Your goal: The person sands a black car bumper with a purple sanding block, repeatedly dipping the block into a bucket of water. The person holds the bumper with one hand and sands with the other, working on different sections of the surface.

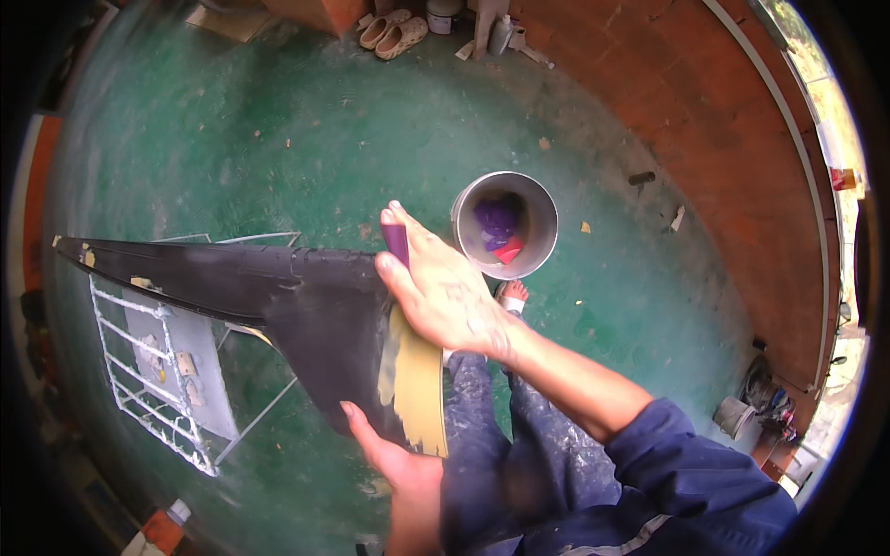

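Observation:
A long black panel (315, 324) with patches of yellow filler at its tip and along its right end stretches from the far left to my legs. My right hand (431, 287) lies at the panel's upper right corner, closed on a purple sanding pad (394, 244) between thumb and fingers. Lower down, my left hand (394, 454) holds the panel's lower part near the filler, its thumb on the black face and its other fingers hidden.
A white metal rack (158, 361) with a grey board stands at left. Beyond my foot, a metal bucket (549, 218) holds purple and red items on the green floor (324, 157). Sandals (399, 39) sit at the back. An orange wall (649, 83) curves right, with buckets (737, 417) below.

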A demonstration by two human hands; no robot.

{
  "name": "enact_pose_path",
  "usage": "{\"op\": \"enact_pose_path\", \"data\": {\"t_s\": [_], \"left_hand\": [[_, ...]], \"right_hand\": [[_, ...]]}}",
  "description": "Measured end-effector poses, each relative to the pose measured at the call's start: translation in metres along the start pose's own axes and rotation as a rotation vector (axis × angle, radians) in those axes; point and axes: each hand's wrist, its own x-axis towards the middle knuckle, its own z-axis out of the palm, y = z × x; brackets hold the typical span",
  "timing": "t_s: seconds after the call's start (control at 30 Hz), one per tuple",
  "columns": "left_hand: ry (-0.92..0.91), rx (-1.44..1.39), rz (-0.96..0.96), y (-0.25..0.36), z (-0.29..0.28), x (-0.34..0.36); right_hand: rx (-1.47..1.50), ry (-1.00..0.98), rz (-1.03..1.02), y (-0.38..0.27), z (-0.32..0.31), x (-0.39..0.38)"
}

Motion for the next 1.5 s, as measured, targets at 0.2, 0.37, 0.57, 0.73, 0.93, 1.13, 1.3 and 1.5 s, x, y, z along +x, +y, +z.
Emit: {"op": "enact_pose_path", "data": {"t_s": [0.2, 0.37, 0.57, 0.73, 0.93, 1.13, 1.3, 1.5], "left_hand": [[-0.163, -0.053, -0.088, -0.006, -0.018, 0.013], [-0.010, -0.033, -0.066, -0.007, -0.015, 0.012], [-0.050, -0.046, -0.066, -0.006, -0.021, 0.009], [0.078, -0.065, -0.026, -0.005, -0.004, 0.008], [-0.010, -0.097, -0.035, -0.005, -0.002, 0.003], [0.069, -0.119, -0.104, -0.006, -0.006, 0.005], [0.092, -0.146, -0.026, -0.016, -0.037, 0.010], [0.040, -0.200, -0.104, -0.026, -0.033, 0.025]], "right_hand": [[-0.173, -0.095, -0.236, -0.041, 0.033, -0.124], [-0.335, 0.056, -0.202, -0.005, -0.002, -0.038], [-0.461, -0.204, -0.218, -0.037, 0.005, -0.144], [-0.632, -0.004, -0.142, -0.027, 0.000, -0.082], [-0.749, 0.021, -0.130, -0.026, -0.009, -0.103], [-0.603, -0.035, -0.069, -0.036, -0.003, -0.111], [-0.566, 0.031, -0.080, -0.016, 0.016, -0.087], [-0.627, -0.027, -0.128, -0.012, -0.004, -0.092]]}}
